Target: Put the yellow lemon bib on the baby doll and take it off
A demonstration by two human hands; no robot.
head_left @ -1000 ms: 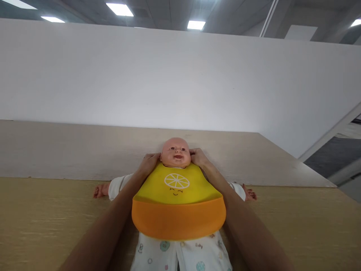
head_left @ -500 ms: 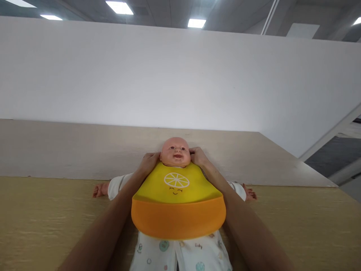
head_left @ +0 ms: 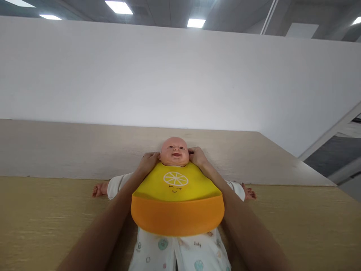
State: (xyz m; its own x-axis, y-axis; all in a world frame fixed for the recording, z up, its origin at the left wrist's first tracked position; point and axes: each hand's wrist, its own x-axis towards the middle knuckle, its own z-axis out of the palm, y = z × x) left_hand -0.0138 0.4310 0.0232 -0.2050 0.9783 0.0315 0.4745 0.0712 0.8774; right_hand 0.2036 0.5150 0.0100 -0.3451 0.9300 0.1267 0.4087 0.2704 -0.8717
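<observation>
“Baby” lettering (head_left: 197,244) — small, on white trousers (head_left: 186,258)

From my remote station, I viewed a table (head_left: 310,226) with a tan, wood-grained near section and a paler, greyish rear section (head_left: 70,150), divided by a straight seam. A plain white partition (head_left: 180,75) stood behind the rear section. Above its top edge, I observed a grey ceiling (head_left: 163,13) with bright rectangular light panels (head_left: 196,23). At upper right, a slim pale bar (head_left: 269,17) ran diagonally near a light rectangular panel (head_left: 302,30). Beyond the table's right edge, I noted a dark grey surface (head_left: 332,154), identity unconfirmed.
</observation>
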